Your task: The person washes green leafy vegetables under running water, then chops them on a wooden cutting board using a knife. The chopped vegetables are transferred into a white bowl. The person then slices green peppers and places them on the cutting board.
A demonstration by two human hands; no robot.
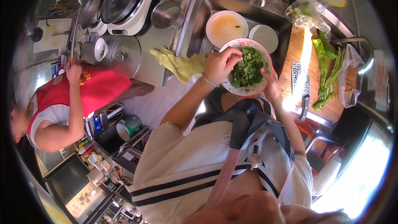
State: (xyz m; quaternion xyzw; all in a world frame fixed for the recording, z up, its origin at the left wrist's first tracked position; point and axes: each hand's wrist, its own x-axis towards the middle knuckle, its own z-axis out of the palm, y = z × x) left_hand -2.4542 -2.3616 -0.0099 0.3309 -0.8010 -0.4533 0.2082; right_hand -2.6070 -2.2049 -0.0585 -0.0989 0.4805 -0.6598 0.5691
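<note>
A white patterned bowl with a red rim (224,84) is full of chopped leafy greens (248,68). My right hand (272,84) holds it by the near right side, thumb over the rim. At the bowl's left, my left hand (222,63) has its fingers curled at the edge of the greens; whether they pinch any leaves is unclear. A thin bracelet (210,81) circles the left wrist. Below the left hand, a yellow cloth (180,63) hangs at the counter's edge.
Ahead, the steel sink (196,21) holds a bowl of cloudy liquid (227,26) and a white dish (264,39). A kitchen knife (301,87) and long green peppers (321,56) lie on a wooden cutting board (287,59). At left, a person in a red apron (84,88) stands near portable cooktops (149,3).
</note>
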